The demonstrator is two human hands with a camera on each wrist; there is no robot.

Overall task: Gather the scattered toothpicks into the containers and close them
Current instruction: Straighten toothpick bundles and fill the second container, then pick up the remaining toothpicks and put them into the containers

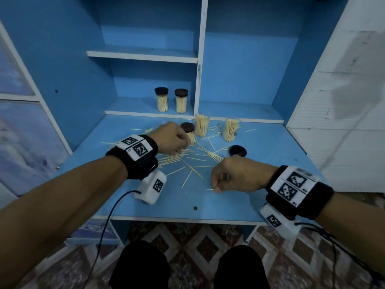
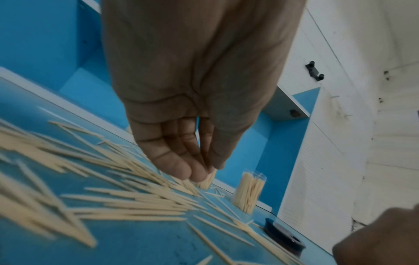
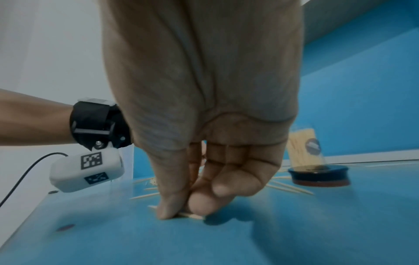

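Loose toothpicks lie scattered across the blue table. My left hand reaches into the pile, its fingertips and thumb bunched together on some toothpicks. Nearer the front edge, my right hand pinches a single toothpick flat against the table between thumb and index finger. Two clear open containers full of toothpicks stand at the back. A loose dark lid lies beyond my right hand. Behind my left hand, a third dark-topped container is partly hidden.
Two closed containers with dark lids stand on the low shelf behind the table. White-edged blue shelf dividers rise at the back. A small dark spot marks the table near its front edge.
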